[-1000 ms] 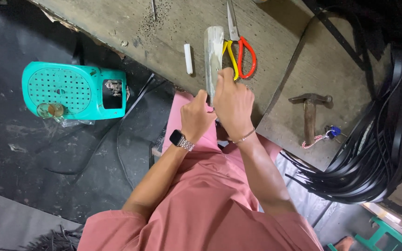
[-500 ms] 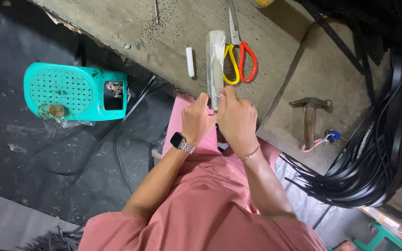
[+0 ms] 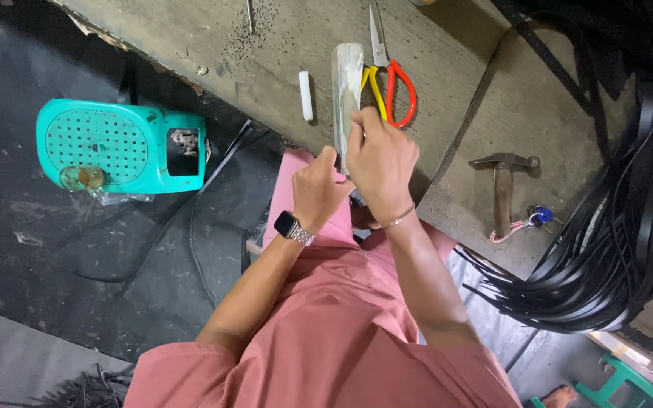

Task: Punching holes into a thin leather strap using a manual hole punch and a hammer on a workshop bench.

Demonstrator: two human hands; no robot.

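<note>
Both grips on pale flat block: right hand clasping, left hand pinching near end; scissors beside.

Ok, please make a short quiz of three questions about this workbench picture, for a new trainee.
1. True or false: the hammer lies between the person's two hands.
2. Which thing lies directly beside the pale flat block on the bench?
A. the scissors with one yellow and one red handle
B. the green plastic stool
C. the bundle of black strips
3. Fill in: the watch is on the ____ wrist.

Key
1. False: it lies apart, to the right of the right hand.
2. A.
3. Left: the left hand has it, close below the block's near end.
</note>
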